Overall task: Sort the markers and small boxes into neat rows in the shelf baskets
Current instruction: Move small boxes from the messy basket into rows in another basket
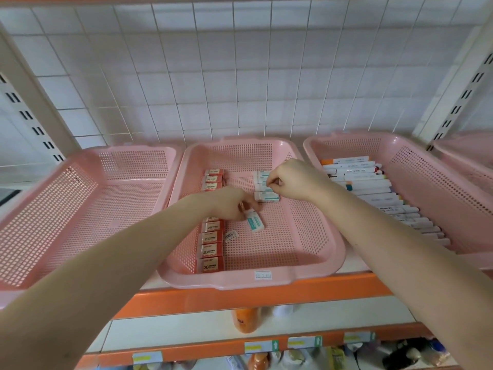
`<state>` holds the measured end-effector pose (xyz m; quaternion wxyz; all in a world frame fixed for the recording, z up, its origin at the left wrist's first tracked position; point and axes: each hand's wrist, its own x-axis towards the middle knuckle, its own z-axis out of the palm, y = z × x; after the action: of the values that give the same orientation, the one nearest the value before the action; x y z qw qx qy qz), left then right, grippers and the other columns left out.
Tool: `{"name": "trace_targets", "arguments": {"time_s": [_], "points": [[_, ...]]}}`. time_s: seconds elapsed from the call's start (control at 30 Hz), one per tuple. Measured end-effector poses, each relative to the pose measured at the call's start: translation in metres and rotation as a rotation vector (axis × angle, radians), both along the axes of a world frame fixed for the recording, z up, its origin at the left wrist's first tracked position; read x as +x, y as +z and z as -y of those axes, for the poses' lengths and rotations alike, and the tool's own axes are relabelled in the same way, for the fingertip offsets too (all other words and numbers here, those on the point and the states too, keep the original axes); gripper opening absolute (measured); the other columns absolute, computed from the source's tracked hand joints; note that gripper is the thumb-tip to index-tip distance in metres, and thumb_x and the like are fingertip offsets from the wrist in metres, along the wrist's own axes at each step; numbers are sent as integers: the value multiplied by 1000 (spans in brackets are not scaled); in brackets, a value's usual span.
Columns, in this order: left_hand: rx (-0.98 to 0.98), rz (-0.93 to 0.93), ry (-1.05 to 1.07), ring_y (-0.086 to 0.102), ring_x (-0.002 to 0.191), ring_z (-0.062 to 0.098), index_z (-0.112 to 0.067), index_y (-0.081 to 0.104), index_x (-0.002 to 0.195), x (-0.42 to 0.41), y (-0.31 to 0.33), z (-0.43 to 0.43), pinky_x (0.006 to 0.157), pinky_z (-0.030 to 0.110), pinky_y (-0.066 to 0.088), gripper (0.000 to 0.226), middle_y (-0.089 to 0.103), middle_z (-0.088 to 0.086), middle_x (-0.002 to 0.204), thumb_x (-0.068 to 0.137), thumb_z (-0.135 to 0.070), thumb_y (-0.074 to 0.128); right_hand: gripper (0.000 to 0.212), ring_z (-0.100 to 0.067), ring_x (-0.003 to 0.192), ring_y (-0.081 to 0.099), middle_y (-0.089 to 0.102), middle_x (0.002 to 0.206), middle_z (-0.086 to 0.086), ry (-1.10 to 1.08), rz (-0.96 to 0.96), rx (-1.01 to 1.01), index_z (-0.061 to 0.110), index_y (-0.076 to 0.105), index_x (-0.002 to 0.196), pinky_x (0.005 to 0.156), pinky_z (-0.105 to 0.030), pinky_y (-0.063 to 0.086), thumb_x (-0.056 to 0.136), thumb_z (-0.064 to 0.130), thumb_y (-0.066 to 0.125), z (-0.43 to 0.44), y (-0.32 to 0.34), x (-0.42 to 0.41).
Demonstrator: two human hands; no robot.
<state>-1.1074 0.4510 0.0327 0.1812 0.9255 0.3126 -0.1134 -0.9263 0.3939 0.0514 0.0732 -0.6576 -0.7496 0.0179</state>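
In the middle pink basket (314,252) a row of red 2B boxes (210,245) runs along the left side. White-and-teal boxes (262,186) are stacked in a short row at the back right. My left hand (230,202) pinches the top end of a loose white-and-teal box (255,222) lying tilted on the basket floor. My right hand (289,180) has its fingers curled at the edge of the white-and-teal row, pinching one of them. The right pink basket (437,188) holds several white markers (373,190) laid in a row.
The left pink basket (66,209) holds nothing. A small barcode label (231,235) lies loose on the middle basket's floor. The orange shelf edge (266,295) runs in front, with a lower shelf of goods below. White tiled wall and wire grid stand behind.
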Motion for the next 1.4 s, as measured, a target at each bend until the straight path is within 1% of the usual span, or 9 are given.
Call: {"name": "trace_targets", "arguments": {"time_s": [0.1,0.23,0.37,0.53,0.83,0.93,1.03,1.17,1.4], "points": [[108,10,-39,55,97,9,-26,58,127,0,-2,2,82,17,40,44,59,-4,123,84,-18,66,25,-14,87,64,72,97,4,4,-28,-3,22,72,105,79,-33,53,89,19,53,1,1,-1],[221,106,18,58,94,15,-19,65,116,0,2,2,80,23,46,33,65,0,107,84,-26,68,21,-13,79,63,69,84,8,15,-65,4,23,73,97,75,-39,54,89,22,54,1,1,-1],[275,326,245,56,88,14,-20,65,114,-3,7,-3,78,26,47,32,66,1,104,83,-28,68,28,-14,90,60,65,96,8,38,-85,17,23,68,112,79,-40,52,89,35,57,3,4,-3],[288,605,352,58,86,12,-18,66,115,-5,6,-5,78,26,51,34,64,-1,105,82,-24,71,38,-12,88,53,44,90,13,60,-45,62,21,59,123,77,-37,49,87,33,63,1,5,-3],[235,669,337,58,81,3,-18,67,105,-4,5,-4,73,16,45,26,63,-10,94,80,-16,72,33,-10,98,54,56,111,5,44,-85,148,18,58,116,84,-35,49,85,23,66,1,3,0],[243,686,341,59,82,10,-16,69,97,-4,6,-2,76,22,50,17,64,-6,88,80,-16,72,25,-9,91,54,57,103,8,45,-130,152,19,57,105,82,-37,50,83,19,67,1,2,2],[234,728,331,60,80,12,-16,68,87,-3,7,0,77,27,52,10,63,-6,83,78,-13,72,25,-10,87,58,60,97,11,44,-199,100,22,59,109,80,-37,52,86,31,65,3,3,-1],[226,800,304,61,79,12,-14,67,80,-3,6,1,76,25,50,10,64,-4,80,76,-7,72,43,-14,76,63,68,86,4,19,-244,9,26,64,114,73,-42,54,88,56,47,3,2,-3],[201,800,269,64,82,10,-14,62,84,0,5,2,75,18,50,18,64,-3,88,75,-7,75,26,-10,83,57,58,90,10,-5,-318,37,19,59,117,82,-31,50,92,24,60,3,5,-2]]}}
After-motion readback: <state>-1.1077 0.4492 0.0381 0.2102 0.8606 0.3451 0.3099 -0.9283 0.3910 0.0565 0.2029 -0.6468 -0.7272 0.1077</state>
